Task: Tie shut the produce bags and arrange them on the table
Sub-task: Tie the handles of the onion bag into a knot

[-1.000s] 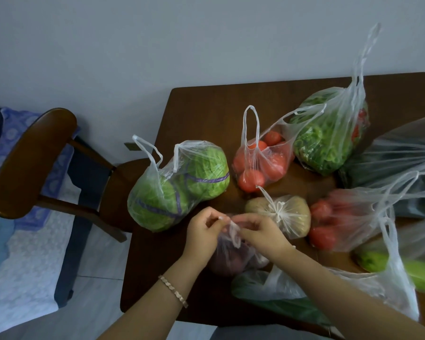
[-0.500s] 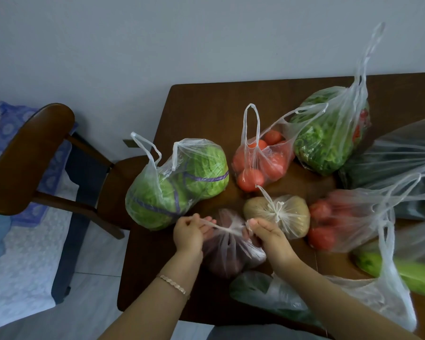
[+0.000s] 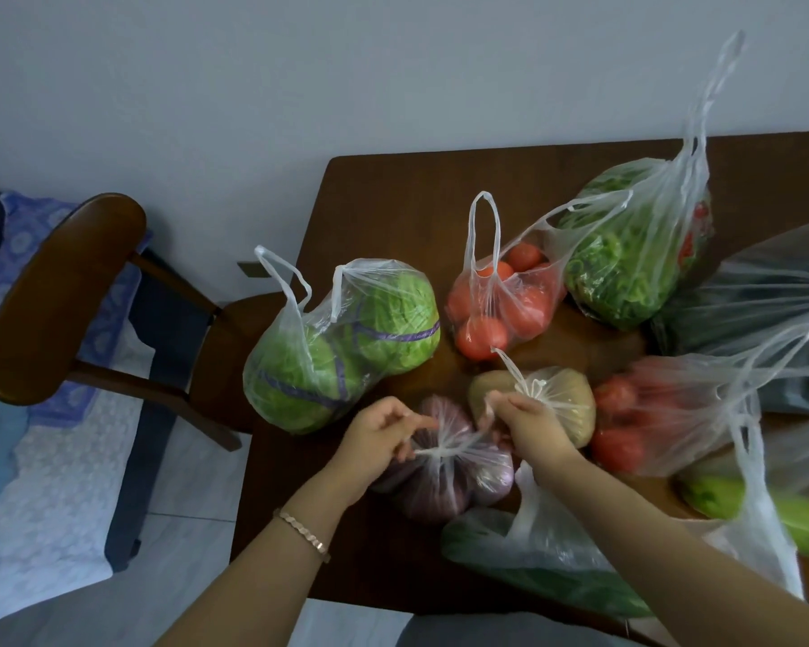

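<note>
A clear bag of purple onions (image 3: 444,478) lies near the table's front edge, its top gathered into a knot between my hands. My left hand (image 3: 379,434) pinches one handle end on the knot's left. My right hand (image 3: 531,424) pinches the other handle end on the right, and both ends are pulled taut. Just behind my right hand sits a knotted bag of potatoes (image 3: 559,403). An open-handled cabbage bag (image 3: 342,343) lies to the left, and a tomato bag (image 3: 500,301) with loose handles stands behind.
The dark wooden table (image 3: 393,203) also carries a leafy-greens bag (image 3: 627,254), a second tomato bag (image 3: 650,417), a grey bag (image 3: 767,310) and green produce bags (image 3: 547,567) at front right. A wooden chair (image 3: 61,291) stands left of the table.
My hands drew apart from the middle of the onion bag, pulling its two handle ends outward and tightening the knot. The bag's neck is now cinched shut.
</note>
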Demonstrator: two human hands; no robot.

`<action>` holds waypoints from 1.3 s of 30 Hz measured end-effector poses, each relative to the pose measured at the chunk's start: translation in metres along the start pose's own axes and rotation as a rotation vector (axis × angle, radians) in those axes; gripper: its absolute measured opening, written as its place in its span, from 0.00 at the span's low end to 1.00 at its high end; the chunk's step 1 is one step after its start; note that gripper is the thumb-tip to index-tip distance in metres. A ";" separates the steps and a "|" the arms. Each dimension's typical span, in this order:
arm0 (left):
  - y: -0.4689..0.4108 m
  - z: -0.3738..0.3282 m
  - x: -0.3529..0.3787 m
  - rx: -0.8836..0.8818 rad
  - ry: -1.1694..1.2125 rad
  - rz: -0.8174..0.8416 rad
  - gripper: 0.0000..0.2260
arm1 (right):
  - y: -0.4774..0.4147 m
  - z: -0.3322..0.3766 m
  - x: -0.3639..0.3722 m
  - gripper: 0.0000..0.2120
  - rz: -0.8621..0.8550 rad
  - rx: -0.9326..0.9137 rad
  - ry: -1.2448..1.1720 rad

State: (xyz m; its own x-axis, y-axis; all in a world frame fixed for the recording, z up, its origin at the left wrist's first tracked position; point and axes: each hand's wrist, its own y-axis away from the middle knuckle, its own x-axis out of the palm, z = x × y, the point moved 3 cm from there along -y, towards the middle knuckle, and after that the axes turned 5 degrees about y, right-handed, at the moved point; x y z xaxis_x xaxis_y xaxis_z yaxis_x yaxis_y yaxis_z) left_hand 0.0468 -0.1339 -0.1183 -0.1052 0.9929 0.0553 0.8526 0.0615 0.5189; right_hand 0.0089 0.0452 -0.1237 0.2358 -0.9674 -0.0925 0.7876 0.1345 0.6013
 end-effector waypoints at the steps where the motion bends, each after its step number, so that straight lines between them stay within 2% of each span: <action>1: 0.003 -0.001 0.006 -0.017 -0.056 0.120 0.13 | 0.002 0.009 0.004 0.16 0.014 -0.057 -0.022; 2: 0.005 -0.003 0.010 -0.034 -0.116 0.206 0.13 | 0.004 0.016 0.008 0.15 0.031 -0.107 -0.033; 4: 0.006 -0.006 0.014 -0.039 -0.196 0.275 0.12 | 0.006 0.022 0.016 0.14 0.051 -0.166 -0.047; 8: 0.003 -0.012 0.014 -0.041 -0.168 0.230 0.10 | 0.005 0.016 0.021 0.13 0.021 -0.128 -0.213; 12: 0.001 -0.007 0.021 -0.070 -0.204 0.266 0.09 | 0.007 0.011 0.027 0.14 0.128 -0.082 -0.442; 15: -0.002 -0.006 0.024 -0.082 -0.172 0.206 0.08 | 0.005 0.005 0.022 0.09 0.061 -0.086 -0.477; 16: -0.003 -0.006 0.023 -0.091 -0.141 0.172 0.08 | 0.004 0.001 0.018 0.07 0.013 -0.095 -0.399; 18: -0.005 -0.005 0.021 -0.102 -0.063 0.114 0.09 | 0.004 -0.009 0.017 0.10 -0.012 -0.128 -0.040; 20: -0.004 -0.003 0.022 -0.105 -0.009 0.080 0.09 | 0.006 -0.021 0.026 0.11 0.074 -0.196 0.305; 22: -0.004 -0.002 0.023 -0.104 0.020 0.060 0.09 | 0.007 -0.024 0.037 0.09 0.133 -0.304 0.451; 25: -0.003 -0.002 0.022 -0.101 0.072 0.027 0.10 | 0.006 -0.021 0.044 0.07 0.116 -0.369 0.342; 27: -0.001 -0.004 0.019 -0.072 0.133 -0.048 0.09 | 0.003 -0.022 0.046 0.06 0.098 -0.269 0.131; 29: -0.001 -0.009 0.008 0.014 0.087 -0.185 0.07 | 0.001 -0.028 0.047 0.10 0.075 -0.121 -0.020; 31: -0.001 -0.018 -0.005 0.104 -0.009 -0.263 0.10 | -0.002 -0.031 0.045 0.13 0.035 -0.048 0.031; 34: -0.001 -0.031 -0.009 0.153 -0.086 -0.181 0.11 | -0.005 -0.028 0.047 0.09 -0.008 -0.065 0.217; 37: -0.005 -0.039 0.012 0.185 -0.153 -0.027 0.10 | -0.006 -0.023 0.052 0.08 0.049 -0.215 0.474; 39: -0.014 -0.042 0.025 0.163 -0.150 -0.012 0.07 | -0.004 -0.020 0.053 0.12 0.129 -0.331 0.576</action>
State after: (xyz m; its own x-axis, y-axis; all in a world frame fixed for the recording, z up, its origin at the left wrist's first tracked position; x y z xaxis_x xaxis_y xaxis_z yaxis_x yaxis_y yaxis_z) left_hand 0.0110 -0.1147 -0.0879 -0.0491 0.9953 -0.0840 0.9245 0.0771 0.3732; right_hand 0.0298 -0.0023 -0.1467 0.5335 -0.6828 -0.4992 0.8437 0.3888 0.3700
